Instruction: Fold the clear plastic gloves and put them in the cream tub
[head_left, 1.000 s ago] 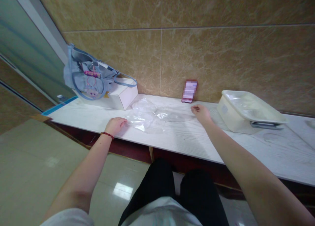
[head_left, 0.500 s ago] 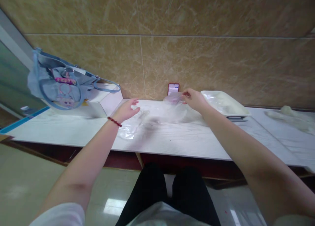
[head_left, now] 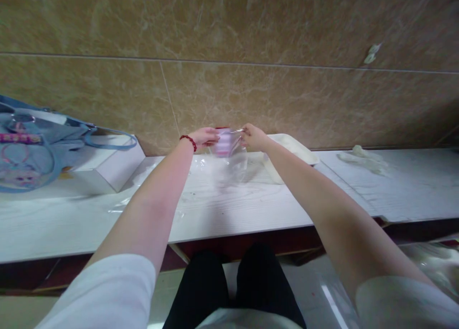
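A clear plastic bag (head_left: 233, 169) hangs between my hands above the white counter, its lower part blurred. My right hand (head_left: 254, 137) pinches its upper right edge. Across from it, my left hand (head_left: 205, 136), with a red bead bracelet at the wrist, has its fingers closed at the bag's left edge. Behind the film, a phone with a lit screen (head_left: 223, 145) leans against the wall and shows through. More clear plastic (head_left: 141, 176) lies on the counter beside my left forearm.
A white tray (head_left: 296, 149) stands behind my right forearm. On the left, a light blue bag (head_left: 39, 149) rests on a white box (head_left: 111, 169). Crumpled whitish material (head_left: 364, 160) lies at the right, on the counter (head_left: 244, 214) along the tiled wall.
My left hand has moved right and closed at the plastic bag, where before it was open and apart. The bag is now held up between both hands. The view has shifted right.
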Available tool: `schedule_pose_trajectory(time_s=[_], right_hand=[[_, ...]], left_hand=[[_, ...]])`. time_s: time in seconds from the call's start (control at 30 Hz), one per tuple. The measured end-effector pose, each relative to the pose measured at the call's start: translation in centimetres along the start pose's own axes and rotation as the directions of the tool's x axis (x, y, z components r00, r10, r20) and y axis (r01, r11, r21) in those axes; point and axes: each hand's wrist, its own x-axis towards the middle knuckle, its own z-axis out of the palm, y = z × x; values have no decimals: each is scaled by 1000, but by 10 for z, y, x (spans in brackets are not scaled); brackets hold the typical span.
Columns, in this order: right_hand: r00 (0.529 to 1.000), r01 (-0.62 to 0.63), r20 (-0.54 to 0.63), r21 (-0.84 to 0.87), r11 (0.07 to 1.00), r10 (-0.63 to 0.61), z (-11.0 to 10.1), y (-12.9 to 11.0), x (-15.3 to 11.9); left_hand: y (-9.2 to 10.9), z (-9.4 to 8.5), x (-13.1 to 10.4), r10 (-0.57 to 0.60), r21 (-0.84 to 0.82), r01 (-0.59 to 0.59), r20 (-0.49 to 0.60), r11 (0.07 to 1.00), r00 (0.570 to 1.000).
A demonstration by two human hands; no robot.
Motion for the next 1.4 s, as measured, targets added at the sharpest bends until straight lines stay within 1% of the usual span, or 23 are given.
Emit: schedule_pose_trajectory(time_s=[0.07,0.13,0.2,0.27,0.37,0.43,0.5,0.53,0.63,0.73,0.83,0.9,1.0,1.13,1.2,1.23,1.27,1.3,1.37,1.4], right_hand=[[997,41,-63,-78,996,-46,-6,4,7],[982,117,-128,-146,982,-136,-11,5,10],[954,197,-187,-194,961,-233,-14,3,6],[932,247,-214,-218,944,-293,-15,1,-3],[921,312,-171,-213,926,-350,-8,5,-21],[917,355,-120,-192,915,-381,2,13,-34],[927,343,-91,-192,920,-365,15,25,-49],[936,323,-80,-198,926,-343,22,32,-56],[961,262,-28,-219,940,-274,46,52,-81],[976,216,29,-262,941,-216,66,70,-108],[983,181,79,-298,937,-165,77,82,-132],[982,169,134,-324,931,-131,80,86,-144],[977,159,196,-381,911,-88,82,85,-159],[980,143,191,-458,877,-60,84,76,-174],[980,137,194,-460,878,-51,84,73,-181],[979,137,195,-454,880,-52,84,72,-183],[979,142,194,-447,883,-59,83,72,-185],[980,148,188,-442,884,-70,83,72,-187],[981,162,169,-439,884,-96,83,71,-189],[982,167,158,-442,881,-107,83,71,-189]], left_hand=[[10,1,8,105,78,-97,-107,992,989],[21,3,11,226,177,-194,-183,965,957],[29,6,8,323,243,-270,-210,932,923],[32,9,-1,392,300,-321,-217,898,894],[23,13,-20,460,381,-363,-204,850,864],[8,17,-34,494,435,-378,-191,817,849],[-12,24,-48,537,523,-390,-161,758,828],[-24,29,-55,533,545,-381,-147,747,833],[-60,47,-77,483,571,-323,-150,755,863],[-94,69,-99,440,597,-300,-100,744,892],[-120,88,-116,392,574,-267,-104,774,914],[-131,97,-124,358,559,-241,-107,794,928],[-136,102,-133,323,545,-221,-98,809,941],[-131,100,-149,309,545,-231,-56,806,949],[-129,98,-158,315,540,-249,-31,804,949],[-129,97,-162,315,518,-253,-33,817,949],[-130,96,-165,304,472,-244,-54,847,951],[-131,96,-166,280,398,-219,-103,891,954],[-134,94,-163,182,168,-139,-274,976,945],[-135,93,-159,109,34,-104,-363,994,926]])
